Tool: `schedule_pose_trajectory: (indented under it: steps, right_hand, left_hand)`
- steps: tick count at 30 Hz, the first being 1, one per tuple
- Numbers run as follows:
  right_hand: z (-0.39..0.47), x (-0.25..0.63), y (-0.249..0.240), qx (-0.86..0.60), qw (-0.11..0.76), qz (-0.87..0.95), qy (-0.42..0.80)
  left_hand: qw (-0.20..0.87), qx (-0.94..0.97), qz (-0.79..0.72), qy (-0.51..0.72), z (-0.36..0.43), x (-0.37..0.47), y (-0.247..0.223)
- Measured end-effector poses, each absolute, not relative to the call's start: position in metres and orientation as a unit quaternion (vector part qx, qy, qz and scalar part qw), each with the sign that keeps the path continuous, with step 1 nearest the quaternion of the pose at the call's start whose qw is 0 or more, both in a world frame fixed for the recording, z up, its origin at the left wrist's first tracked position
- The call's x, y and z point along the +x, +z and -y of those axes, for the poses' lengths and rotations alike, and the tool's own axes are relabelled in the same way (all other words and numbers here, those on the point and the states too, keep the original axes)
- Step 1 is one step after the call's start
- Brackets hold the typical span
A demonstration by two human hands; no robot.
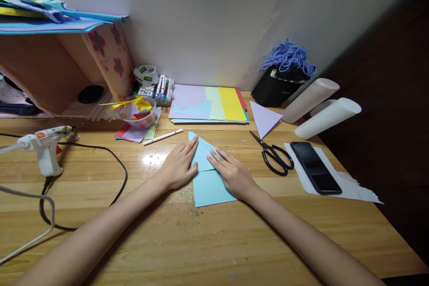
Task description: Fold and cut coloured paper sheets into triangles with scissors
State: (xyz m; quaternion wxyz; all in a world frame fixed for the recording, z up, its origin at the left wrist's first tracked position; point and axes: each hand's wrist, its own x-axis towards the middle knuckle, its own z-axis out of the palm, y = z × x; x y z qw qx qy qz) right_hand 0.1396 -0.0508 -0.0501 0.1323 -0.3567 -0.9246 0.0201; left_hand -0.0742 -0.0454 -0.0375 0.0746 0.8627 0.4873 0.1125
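A light blue sheet of paper point(214, 190) lies on the wooden table in front of me, its upper part folded over into a pointed flap. My left hand point(179, 163) rests flat on the flap's left edge, fingers stretched toward the point. On the right slanted edge lies my right hand point(233, 172), its fingers extended and pressing the paper down. Neither hand grips anything. Part of the right side of the sheet is hidden under my right hand.
Black-handled scissors point(275, 156), a purple paper triangle point(264, 118) and a phone point(315, 167) lie to the right. Coloured paper point(231, 107) is stacked behind. A marker point(163, 137), a tub of scraps point(137, 116) and a glue gun point(48, 147) with its cable are left.
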Motion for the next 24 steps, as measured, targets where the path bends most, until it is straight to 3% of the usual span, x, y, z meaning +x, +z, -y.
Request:
schedule_pose_trajectory:
  steps: [24]
  right_hand:
    - [0.048,0.141,-0.049,-0.356,0.156,0.920,0.053]
  left_hand:
    - [0.013,0.852,-0.510,0.115,0.031,-0.048,-0.038]
